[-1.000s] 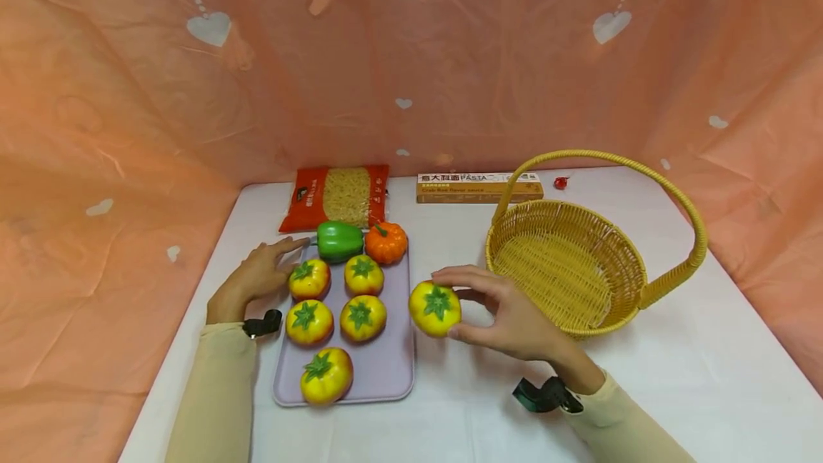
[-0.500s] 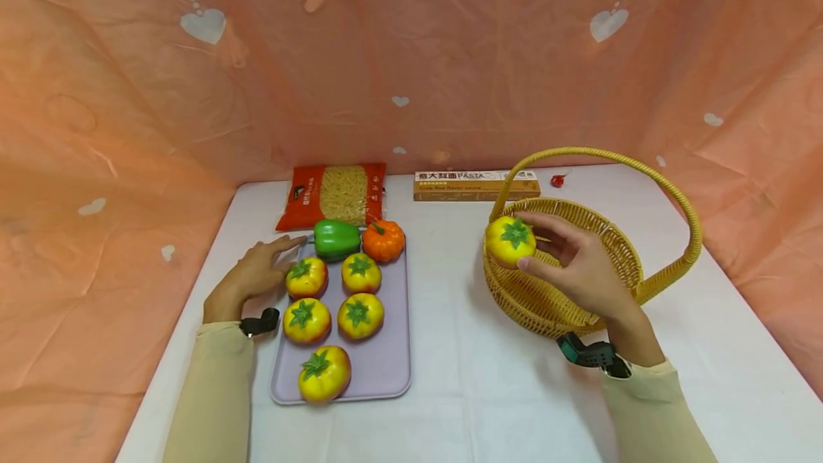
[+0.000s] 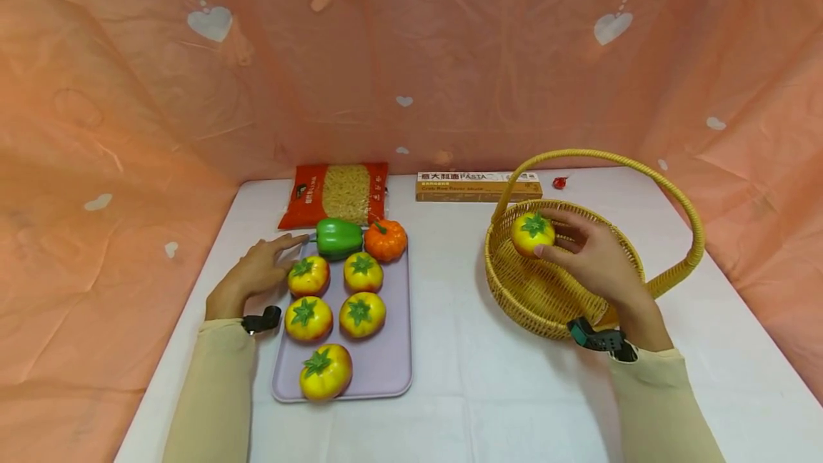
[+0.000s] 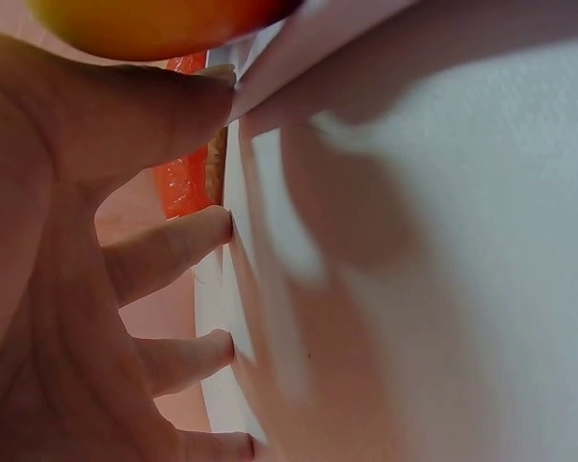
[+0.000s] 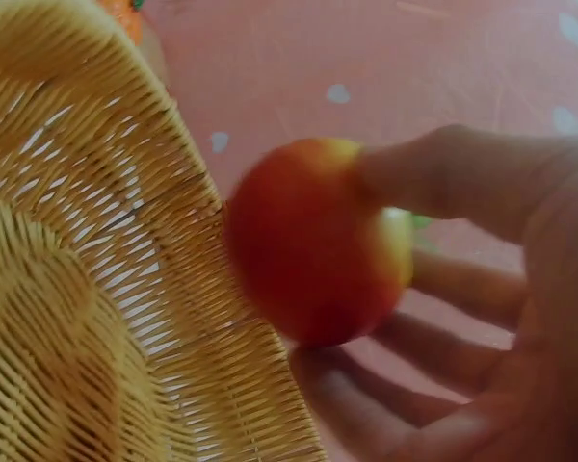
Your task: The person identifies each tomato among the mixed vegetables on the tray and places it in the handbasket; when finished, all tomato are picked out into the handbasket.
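My right hand (image 3: 594, 252) pinches a toy-like yellow tomato (image 3: 532, 234) with a green star-shaped top and a red underside. It holds the tomato over the far left part of the yellow wicker basket (image 3: 514, 306). In the right wrist view the tomato (image 5: 313, 241) sits between thumb and fingers beside the basket wall (image 5: 193, 289). My left hand (image 3: 253, 274) rests at the left edge of the lilac tray (image 3: 386, 377). In the left wrist view its fingers (image 4: 178, 250) are spread, tips on the white cloth, thumb by the tray's side.
The tray bears several similar tomatoes (image 3: 308, 319), a green bell pepper (image 3: 338, 239) and a small orange pumpkin (image 3: 386, 240). Behind stand a red pasta bag (image 3: 334, 195) and a pasta box (image 3: 479, 186). A small red object (image 3: 560, 182) lies back right. The basket's handle (image 3: 691, 234) arches high.
My right hand has carried the tomato from beside the tray rightward to above the basket, moving a little further in since half a second ago. The left hand has stayed in place.
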`<act>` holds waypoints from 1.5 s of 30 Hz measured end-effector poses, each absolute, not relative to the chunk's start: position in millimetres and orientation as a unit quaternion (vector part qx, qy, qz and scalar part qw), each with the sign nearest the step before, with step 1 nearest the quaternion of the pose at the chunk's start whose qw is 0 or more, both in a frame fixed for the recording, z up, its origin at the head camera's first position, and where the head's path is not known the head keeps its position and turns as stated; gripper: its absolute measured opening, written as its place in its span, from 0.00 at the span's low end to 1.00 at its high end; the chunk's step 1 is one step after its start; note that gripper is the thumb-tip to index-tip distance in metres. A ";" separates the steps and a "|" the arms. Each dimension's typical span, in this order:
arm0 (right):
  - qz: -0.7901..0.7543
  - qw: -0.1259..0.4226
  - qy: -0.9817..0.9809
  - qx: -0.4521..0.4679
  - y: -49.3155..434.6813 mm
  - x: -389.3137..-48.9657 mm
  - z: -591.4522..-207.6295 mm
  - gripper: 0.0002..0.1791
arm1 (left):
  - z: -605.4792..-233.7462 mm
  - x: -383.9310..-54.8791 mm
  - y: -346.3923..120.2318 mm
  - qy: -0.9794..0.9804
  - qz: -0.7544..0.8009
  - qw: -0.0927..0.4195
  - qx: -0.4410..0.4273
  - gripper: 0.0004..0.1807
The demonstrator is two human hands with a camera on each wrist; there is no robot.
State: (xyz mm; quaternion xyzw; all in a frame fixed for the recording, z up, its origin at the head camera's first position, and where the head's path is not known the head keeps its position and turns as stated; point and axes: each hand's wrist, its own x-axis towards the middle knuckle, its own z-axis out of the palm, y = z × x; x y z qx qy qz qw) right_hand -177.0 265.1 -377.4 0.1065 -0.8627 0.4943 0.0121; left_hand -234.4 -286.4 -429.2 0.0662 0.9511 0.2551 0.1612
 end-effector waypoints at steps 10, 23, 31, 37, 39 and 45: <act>0.419 -0.073 -0.894 0.137 259.5 -179.8 -390.2 0.32 | -430.3 -234.4 -286.0 0.950 0.258 0.163 0.063 0.35; 0.428 -0.017 -0.884 0.188 257.5 -165.9 -372.7 0.31 | -431.4 -234.4 -285.6 0.952 0.256 0.152 0.066 0.34; 0.597 -0.060 -0.744 0.295 217.2 -161.0 -376.4 0.34 | -431.7 -233.5 -286.6 0.952 0.258 0.153 0.065 0.34; 0.599 -0.122 -0.715 0.340 171.6 -163.4 -388.0 0.35 | -433.5 -235.1 -288.2 0.952 0.257 0.151 0.067 0.34; 0.599 -0.138 -0.707 0.349 156.9 -165.8 -394.0 0.34 | -433.3 -235.3 -288.3 0.952 0.257 0.151 0.068 0.34; 0.624 -0.157 -0.674 0.363 116.3 -174.3 -414.9 0.33 | -432.6 -234.9 -288.4 0.950 0.262 0.157 0.060 0.35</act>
